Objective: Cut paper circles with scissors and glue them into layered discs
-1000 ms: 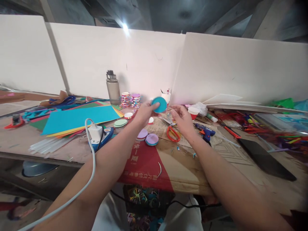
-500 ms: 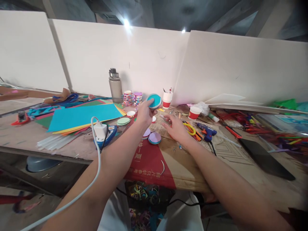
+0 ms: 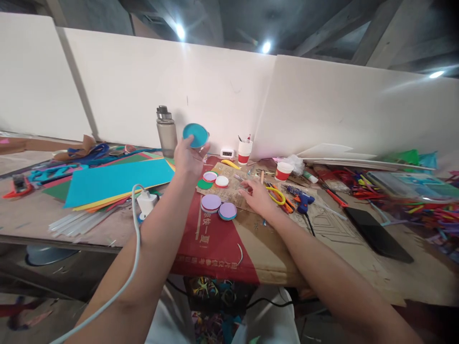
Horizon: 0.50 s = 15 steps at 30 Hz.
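Note:
My left hand [image 3: 189, 161] is raised, its fingers closed on a round blue paper disc [image 3: 195, 135] tilted toward me. Low over the cardboard, my right hand [image 3: 258, 196] has its fingers loosely bent and apart, with nothing visible in them. Between the hands lie a white disc [image 3: 222, 182], a small purple disc with a red rim [image 3: 210, 177] and a green disc [image 3: 204, 185]. Nearer to me are two larger purple-topped discs, one on the left [image 3: 211, 202] and one on the right [image 3: 227, 210]. My left hand and forearm hide part of the table behind them.
On the left are a grey bottle [image 3: 167, 134], coloured paper sheets [image 3: 118, 179] and a white plug [image 3: 146, 203] with its cable. To the right are yellow-handled scissors [image 3: 276, 195], a blue glue gun [image 3: 304, 200], a paper cup [image 3: 283, 171] and a black phone-like slab [image 3: 378, 234].
My left hand has lifted the blue disc up and to the left, uncovering the small discs and a little white clock. My right hand has stayed nearly in place.

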Available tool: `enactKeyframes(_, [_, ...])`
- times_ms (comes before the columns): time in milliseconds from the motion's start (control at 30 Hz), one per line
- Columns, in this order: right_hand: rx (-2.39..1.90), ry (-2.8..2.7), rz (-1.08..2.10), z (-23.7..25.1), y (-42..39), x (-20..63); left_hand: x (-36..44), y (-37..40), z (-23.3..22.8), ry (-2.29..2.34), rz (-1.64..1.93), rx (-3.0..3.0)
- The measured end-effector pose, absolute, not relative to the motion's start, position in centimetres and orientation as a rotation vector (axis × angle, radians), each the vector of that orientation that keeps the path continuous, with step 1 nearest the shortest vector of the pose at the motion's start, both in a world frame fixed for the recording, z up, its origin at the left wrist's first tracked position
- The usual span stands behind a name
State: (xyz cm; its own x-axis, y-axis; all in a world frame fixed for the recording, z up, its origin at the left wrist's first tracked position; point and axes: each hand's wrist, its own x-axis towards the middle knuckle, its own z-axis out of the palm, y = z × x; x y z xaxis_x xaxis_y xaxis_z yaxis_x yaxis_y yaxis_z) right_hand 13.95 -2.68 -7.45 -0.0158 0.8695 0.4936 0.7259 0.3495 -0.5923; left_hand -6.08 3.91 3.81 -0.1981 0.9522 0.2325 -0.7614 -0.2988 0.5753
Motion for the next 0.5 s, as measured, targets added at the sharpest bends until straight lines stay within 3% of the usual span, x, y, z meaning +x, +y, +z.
enactKeyframes(333, [-1.497, -1.983, 0.247, -2.6, 0.0, 11.1, -5.6, 3.1, 0.1, 0.594, 1.857, 0.580])
enactKeyframes(500, [-1.720, -2.097, 0.229, -3.1, 3.3, 6.7, -6.5, 2.8, 0.7, 0.566, 1.973, 0.540])
